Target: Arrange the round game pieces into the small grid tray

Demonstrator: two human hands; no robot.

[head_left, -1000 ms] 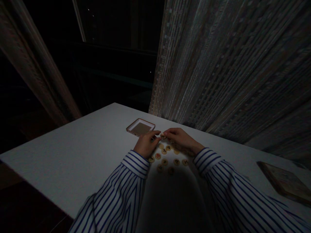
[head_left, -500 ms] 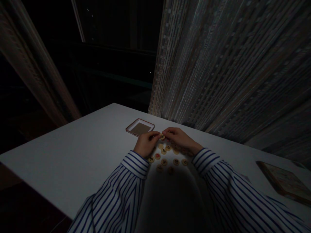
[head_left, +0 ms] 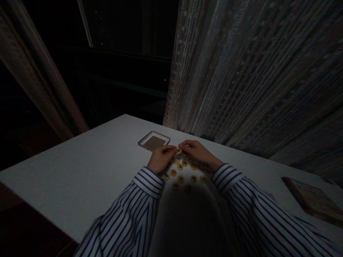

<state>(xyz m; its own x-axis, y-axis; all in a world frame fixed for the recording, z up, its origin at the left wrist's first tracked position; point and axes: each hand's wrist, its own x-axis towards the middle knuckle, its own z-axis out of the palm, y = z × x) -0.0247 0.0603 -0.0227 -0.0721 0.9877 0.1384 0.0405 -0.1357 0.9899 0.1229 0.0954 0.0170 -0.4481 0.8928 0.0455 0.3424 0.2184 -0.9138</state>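
Small round tan disc with dark marking (head_left: pixel 179 151) is pinched by fingers of both left hand (head_left: pixel 158 159) and right hand (head_left: pixel 198 152), near white table's (head_left: pixel 88 171) far edge; may be dropped if grip slips.

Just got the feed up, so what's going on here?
A person's left hand and right hand meet over a white table, a round marked piece at their fingertips. More round pieces lie loose below the hands. An open shallow box sits just beyond the left hand.
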